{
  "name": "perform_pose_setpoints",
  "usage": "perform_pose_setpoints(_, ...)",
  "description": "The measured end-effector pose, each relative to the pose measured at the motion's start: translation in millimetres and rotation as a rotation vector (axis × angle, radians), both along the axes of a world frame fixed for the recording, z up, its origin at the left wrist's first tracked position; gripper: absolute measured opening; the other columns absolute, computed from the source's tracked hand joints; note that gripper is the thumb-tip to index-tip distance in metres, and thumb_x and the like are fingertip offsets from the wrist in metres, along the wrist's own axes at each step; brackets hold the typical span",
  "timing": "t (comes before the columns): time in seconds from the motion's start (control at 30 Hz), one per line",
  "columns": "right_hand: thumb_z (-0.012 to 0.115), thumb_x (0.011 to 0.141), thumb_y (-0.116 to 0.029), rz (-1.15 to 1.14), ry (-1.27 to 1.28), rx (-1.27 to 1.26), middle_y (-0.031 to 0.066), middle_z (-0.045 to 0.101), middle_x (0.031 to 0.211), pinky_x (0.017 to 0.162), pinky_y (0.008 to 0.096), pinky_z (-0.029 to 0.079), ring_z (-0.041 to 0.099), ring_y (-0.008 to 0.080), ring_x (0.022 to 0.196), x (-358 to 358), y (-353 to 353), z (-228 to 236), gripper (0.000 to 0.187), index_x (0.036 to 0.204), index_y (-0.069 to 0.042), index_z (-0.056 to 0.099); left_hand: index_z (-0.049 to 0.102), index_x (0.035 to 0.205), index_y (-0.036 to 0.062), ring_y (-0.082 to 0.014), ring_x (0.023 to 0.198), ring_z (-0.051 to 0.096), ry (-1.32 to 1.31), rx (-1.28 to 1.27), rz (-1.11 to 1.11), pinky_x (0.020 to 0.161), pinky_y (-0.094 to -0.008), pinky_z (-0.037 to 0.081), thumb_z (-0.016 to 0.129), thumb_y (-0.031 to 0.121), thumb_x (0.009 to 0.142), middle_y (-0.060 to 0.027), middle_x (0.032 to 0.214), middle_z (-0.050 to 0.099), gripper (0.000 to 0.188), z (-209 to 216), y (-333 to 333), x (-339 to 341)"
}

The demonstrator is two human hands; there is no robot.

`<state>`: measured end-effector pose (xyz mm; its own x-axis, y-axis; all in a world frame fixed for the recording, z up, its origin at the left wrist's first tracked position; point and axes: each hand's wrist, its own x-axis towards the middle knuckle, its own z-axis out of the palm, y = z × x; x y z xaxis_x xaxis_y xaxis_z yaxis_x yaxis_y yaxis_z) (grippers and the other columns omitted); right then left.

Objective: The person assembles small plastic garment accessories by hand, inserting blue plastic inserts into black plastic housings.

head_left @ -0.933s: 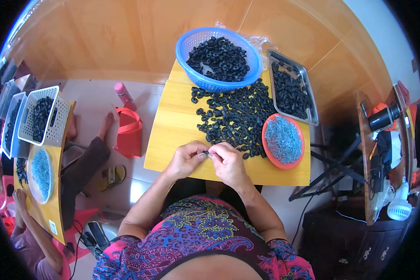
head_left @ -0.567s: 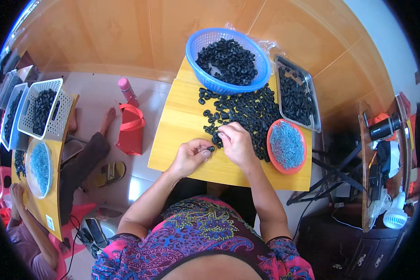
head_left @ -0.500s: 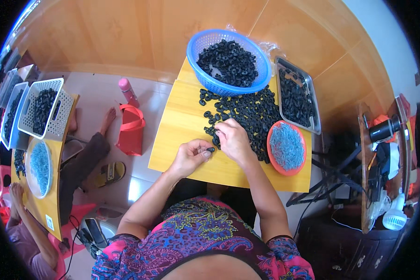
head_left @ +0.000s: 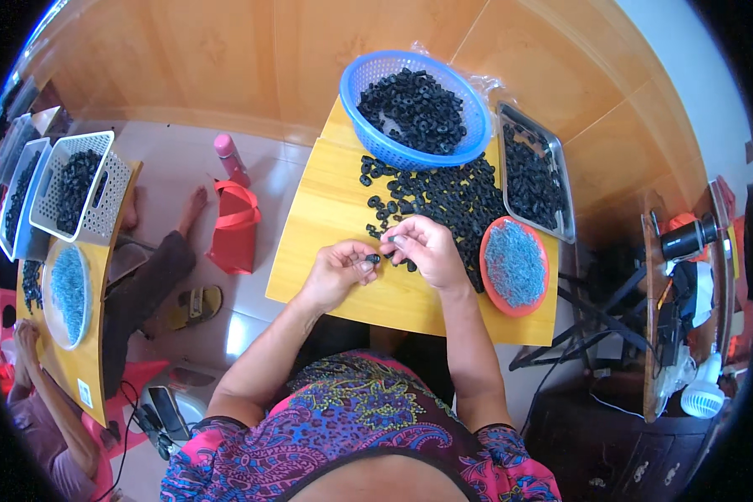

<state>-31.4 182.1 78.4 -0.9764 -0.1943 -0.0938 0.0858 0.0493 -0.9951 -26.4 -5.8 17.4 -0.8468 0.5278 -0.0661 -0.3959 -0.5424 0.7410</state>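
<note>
Black part [head_left: 373,259], frame centre, is held in a narrow pinch by left hand [head_left: 336,273]. Small dark piece [head_left: 391,239], kind can't be told, is pinched in right hand [head_left: 433,255], just beside. Gap between the hands is narrowed versus the earlier frame. Loose black parts [head_left: 452,201] are spread behind on yellow table [head_left: 309,251]. White label [head_left: 85,391], lower left, too small to be read. Black parts are held in blue basket [head_left: 418,159], upper centre, metal tray [head_left: 571,227], upper right, and white basket [head_left: 102,224], upper left; blue-grey bits are heaped on red plate [head_left: 515,309], right of centre.
</note>
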Motion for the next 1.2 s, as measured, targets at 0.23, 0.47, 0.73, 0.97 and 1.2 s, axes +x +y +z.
perform_pose_setpoints(0.23,0.059,0.086,-0.003,-0.113,-0.131,-0.384,0.0077,0.062,0.078,0.055,0.022,0.045,0.056,0.0104,0.063,28.5,4.4,-5.9,0.006,0.09,0.0,0.057,0.06,0.099,-0.0017,-0.0112,0.07,0.059,-0.004,0.015,-0.058,0.063,-0.0232,0.047,0.058,0.001,0.087,-0.0078,0.085,0.066,0.012,1.0,-2.7,-1.5)
perform_pose_setpoints(0.47,0.063,0.085,-0.004,-0.081,-0.091,-0.295,0.0034,0.06,0.077,0.059,0.0214,0.043,0.053,0.0095,0.065,37.5,1.8,-16.9,0.012,0.096,0.0,0.061,0.062,0.103,-0.0025,-0.0113,0.069,0.057,-0.082,0.026,-0.04,0.063,-0.0229,0.047,0.06,0.002,0.086,-0.0083,0.084,0.065,0.017,2.4,-1.0,1.9)
perform_pose_setpoints(0.73,0.061,0.085,0.001,-0.098,0.03,-0.005,0.0017,0.062,0.081,0.063,0.0196,0.045,0.054,0.0051,0.071,39.5,-17.0,-4.0,0.011,0.095,0.001,0.061,0.061,0.105,-0.0035,-0.0114,0.068,0.056,-0.051,0.073,-0.078,0.062,-0.0232,0.046,0.059,0.0,0.086,-0.0083,0.085,0.064,0.02,-1.6,-1.6,-0.9)
perform_pose_setpoints(0.97,0.061,0.081,0.006,-0.128,0.058,0.116,0.0014,0.061,0.074,0.058,0.0189,0.044,0.054,0.0039,0.066,38.2,-18.5,-3.1,0.007,0.084,0.001,0.058,0.06,0.103,-0.0028,-0.0108,0.066,0.055,-0.06,0.077,-0.066,0.06,-0.0226,0.044,0.059,-0.001,0.086,-0.0078,0.083,0.063,0.017,1.1,-1.0,-1.1)
perform_pose_setpoints(1.2,0.062,0.08,0.006,-0.081,0.033,0.127,-0.0009,0.06,0.072,0.056,0.0178,0.042,0.052,0.0027,0.064,34.9,-16.6,-7.5,0.006,0.082,0.001,0.06,0.06,0.098,-0.0011,-0.009,0.063,0.055,0.019,-0.012,-0.003,0.058,-0.0212,0.044,0.058,-0.001,0.087,-0.0056,0.079,0.063,0.011,-5.8,1.4,1.4)
